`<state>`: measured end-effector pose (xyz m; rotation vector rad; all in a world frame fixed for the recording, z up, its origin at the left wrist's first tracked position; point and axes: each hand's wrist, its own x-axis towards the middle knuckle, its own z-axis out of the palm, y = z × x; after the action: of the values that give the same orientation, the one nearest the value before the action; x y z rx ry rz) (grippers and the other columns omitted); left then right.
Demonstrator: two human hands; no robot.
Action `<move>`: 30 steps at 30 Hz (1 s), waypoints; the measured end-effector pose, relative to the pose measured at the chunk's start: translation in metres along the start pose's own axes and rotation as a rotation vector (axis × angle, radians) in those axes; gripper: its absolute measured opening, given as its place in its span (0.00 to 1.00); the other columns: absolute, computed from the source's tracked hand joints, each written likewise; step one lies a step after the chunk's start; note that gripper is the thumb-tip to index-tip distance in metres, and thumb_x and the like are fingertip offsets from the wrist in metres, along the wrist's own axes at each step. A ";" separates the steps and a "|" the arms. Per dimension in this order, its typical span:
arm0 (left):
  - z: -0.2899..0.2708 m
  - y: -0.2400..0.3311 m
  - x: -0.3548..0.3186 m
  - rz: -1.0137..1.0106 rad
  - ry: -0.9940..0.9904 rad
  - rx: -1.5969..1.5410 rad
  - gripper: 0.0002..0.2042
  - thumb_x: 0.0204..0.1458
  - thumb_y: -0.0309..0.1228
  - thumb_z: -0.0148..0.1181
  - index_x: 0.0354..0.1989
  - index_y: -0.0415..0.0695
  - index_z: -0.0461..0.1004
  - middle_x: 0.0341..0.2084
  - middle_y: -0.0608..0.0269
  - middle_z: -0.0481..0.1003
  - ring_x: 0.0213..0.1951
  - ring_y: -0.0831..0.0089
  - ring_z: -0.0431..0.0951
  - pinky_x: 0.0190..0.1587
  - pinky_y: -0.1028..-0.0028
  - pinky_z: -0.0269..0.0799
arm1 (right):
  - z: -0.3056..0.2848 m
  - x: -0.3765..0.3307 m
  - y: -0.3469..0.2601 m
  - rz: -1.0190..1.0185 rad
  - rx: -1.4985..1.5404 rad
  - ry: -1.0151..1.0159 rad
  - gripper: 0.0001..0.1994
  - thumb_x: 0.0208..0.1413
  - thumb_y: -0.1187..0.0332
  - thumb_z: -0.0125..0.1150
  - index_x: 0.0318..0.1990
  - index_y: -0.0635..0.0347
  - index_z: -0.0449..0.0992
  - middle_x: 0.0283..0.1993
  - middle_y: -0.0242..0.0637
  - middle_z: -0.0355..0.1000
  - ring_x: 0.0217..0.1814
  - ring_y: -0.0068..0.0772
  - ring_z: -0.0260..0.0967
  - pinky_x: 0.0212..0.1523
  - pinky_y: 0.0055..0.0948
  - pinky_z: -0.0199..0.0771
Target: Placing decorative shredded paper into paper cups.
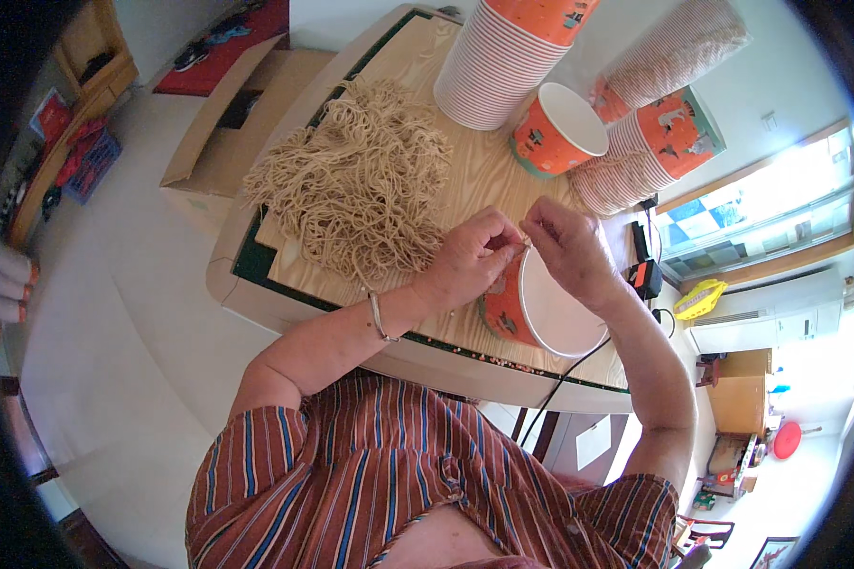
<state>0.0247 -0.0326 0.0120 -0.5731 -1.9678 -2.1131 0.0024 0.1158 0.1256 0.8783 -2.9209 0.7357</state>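
My left hand (473, 256) and my right hand (571, 248) meet over the rim of an orange paper tub (508, 302) with a white inside. Both are closed in a pinch, fingertips almost touching. Whatever lies between them is too small to make out, though a speck of tan shows there. Close to my left hand spreads a big tangled heap of tan string (351, 171) on the wooden tabletop (479, 185). Beyond my right hand stands a second orange tub (558, 128) with a green base, open side up and tilted in view.
A tall stack of nested tubs (498, 71) rises at the table's far side. More stacked tubs (636, 156) stand at the far right. A cardboard box (256, 123) sits beyond the left edge. A black cable (565, 384) crosses the near edge.
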 end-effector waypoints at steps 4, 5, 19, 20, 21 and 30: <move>0.001 -0.004 0.000 -0.018 -0.014 -0.004 0.04 0.54 0.20 0.59 0.36 0.39 0.70 0.33 0.63 0.72 0.37 0.74 0.75 0.40 0.73 0.76 | -0.002 0.002 0.003 -0.043 -0.022 -0.064 0.07 0.57 0.71 0.60 0.31 0.65 0.71 0.21 0.40 0.66 0.23 0.27 0.62 0.27 0.30 0.66; 0.001 -0.005 -0.001 -0.019 -0.016 -0.004 0.04 0.54 0.20 0.59 0.36 0.39 0.70 0.33 0.63 0.72 0.37 0.74 0.75 0.40 0.73 0.76 | -0.002 0.003 0.003 -0.041 -0.021 -0.063 0.07 0.57 0.71 0.60 0.31 0.65 0.71 0.21 0.40 0.66 0.23 0.27 0.62 0.27 0.30 0.66; 0.005 -0.012 0.005 -0.313 -0.062 -0.568 0.07 0.59 0.28 0.59 0.42 0.40 0.75 0.35 0.70 0.75 0.38 0.85 0.72 0.43 0.82 0.71 | -0.008 0.002 0.005 0.051 -0.011 -0.131 0.09 0.60 0.65 0.56 0.35 0.62 0.71 0.27 0.51 0.71 0.32 0.55 0.73 0.32 0.43 0.70; 0.005 -0.012 0.005 -0.315 -0.064 -0.567 0.07 0.59 0.28 0.59 0.42 0.40 0.75 0.35 0.70 0.75 0.38 0.85 0.72 0.43 0.82 0.71 | -0.008 0.002 0.005 0.053 -0.010 -0.130 0.09 0.60 0.65 0.56 0.35 0.62 0.71 0.27 0.51 0.71 0.32 0.55 0.73 0.32 0.43 0.70; 0.005 -0.012 0.005 -0.302 -0.065 -0.523 0.06 0.58 0.27 0.59 0.41 0.40 0.75 0.34 0.70 0.75 0.38 0.85 0.72 0.42 0.82 0.71 | -0.008 0.002 0.005 0.083 0.036 -0.110 0.08 0.60 0.66 0.56 0.39 0.61 0.70 0.26 0.49 0.70 0.30 0.49 0.72 0.31 0.40 0.70; 0.004 -0.024 0.008 -0.244 -0.136 -0.447 0.03 0.56 0.23 0.61 0.36 0.41 0.74 0.29 0.72 0.75 0.33 0.86 0.73 0.36 0.83 0.71 | -0.009 0.005 -0.005 0.065 0.360 -0.068 0.11 0.62 0.73 0.52 0.51 0.57 0.66 0.22 0.31 0.60 0.26 0.20 0.58 0.29 0.27 0.64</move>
<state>0.0085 -0.0251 -0.0066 -0.5843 -1.7023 -2.7644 -0.0002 0.1140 0.1364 0.8426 -2.9364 1.2898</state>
